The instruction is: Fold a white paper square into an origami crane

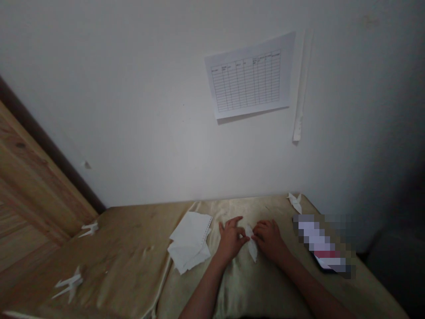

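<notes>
A small piece of folded white paper [253, 250], a narrow diamond shape, rests on the gold cloth between my hands. My left hand [230, 237] pinches its left edge between thumb and index finger, with the other fingers spread. From the other side, my right hand [268, 237] holds the right edge, its fingers curled close together. Left of my hands lies a loose pile of white paper sheets [190, 243], one with a perforated edge.
Folded white paper birds [71, 283] sit at the left, and another paper bird [295, 203] at the far right corner. A phone [327, 267], mostly blurred out, lies right of my right hand. Behind is a wall with a printed table sheet [249, 79]. Wooden boards [29, 177] stand left.
</notes>
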`<state>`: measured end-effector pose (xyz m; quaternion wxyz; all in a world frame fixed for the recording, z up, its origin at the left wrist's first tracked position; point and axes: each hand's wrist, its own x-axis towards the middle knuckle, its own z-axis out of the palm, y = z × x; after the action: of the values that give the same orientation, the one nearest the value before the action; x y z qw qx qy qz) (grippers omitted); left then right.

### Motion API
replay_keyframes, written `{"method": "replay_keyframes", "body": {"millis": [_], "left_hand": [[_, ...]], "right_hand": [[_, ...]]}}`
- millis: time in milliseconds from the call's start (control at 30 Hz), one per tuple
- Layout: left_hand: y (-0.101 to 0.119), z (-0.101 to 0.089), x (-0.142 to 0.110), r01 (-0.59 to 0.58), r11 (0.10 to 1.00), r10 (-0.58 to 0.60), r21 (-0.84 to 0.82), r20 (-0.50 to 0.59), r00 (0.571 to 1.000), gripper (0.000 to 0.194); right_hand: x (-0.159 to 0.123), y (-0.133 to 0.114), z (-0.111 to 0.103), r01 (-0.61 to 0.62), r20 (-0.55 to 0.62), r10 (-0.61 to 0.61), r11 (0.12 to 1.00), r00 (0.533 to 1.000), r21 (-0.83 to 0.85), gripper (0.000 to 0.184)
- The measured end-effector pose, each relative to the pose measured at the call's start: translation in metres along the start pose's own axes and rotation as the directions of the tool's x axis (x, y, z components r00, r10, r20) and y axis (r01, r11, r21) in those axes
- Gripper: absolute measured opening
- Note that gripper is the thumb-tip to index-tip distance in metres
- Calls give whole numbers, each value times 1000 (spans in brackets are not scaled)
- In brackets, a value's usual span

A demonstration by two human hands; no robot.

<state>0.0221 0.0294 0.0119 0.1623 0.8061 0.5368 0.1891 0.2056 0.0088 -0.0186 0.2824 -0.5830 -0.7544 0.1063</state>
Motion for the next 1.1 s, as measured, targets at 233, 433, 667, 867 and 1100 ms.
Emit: {"method": "replay_keyframes", "body": {"millis": [233, 433, 667, 867, 1100], "left_hand": [[-1, 1, 1, 9, 1000, -10, -23, -25, 1000, 3], [0, 0, 2, 78, 997, -78, -7, -23, 997, 3], [3, -1, 3, 123, 992, -123, 17, 0, 992, 2], [4, -1, 2, 132, 991, -132, 20, -10, 991, 1], [4, -2, 2, 142, 990, -142, 16, 15, 990, 6]], "right_hand": [[1, 4, 2, 1, 29, -2, 1000, 1000, 24, 20], [1, 1, 2, -16, 2, 16, 1000, 1000, 1, 18], [1, -6, 0, -50, -30, 48, 996, 998, -72, 15], [1, -6, 2, -30, -60, 22, 988, 998, -148, 14], [1, -3, 6, -31, -64, 22, 989, 998, -143, 15]]}}
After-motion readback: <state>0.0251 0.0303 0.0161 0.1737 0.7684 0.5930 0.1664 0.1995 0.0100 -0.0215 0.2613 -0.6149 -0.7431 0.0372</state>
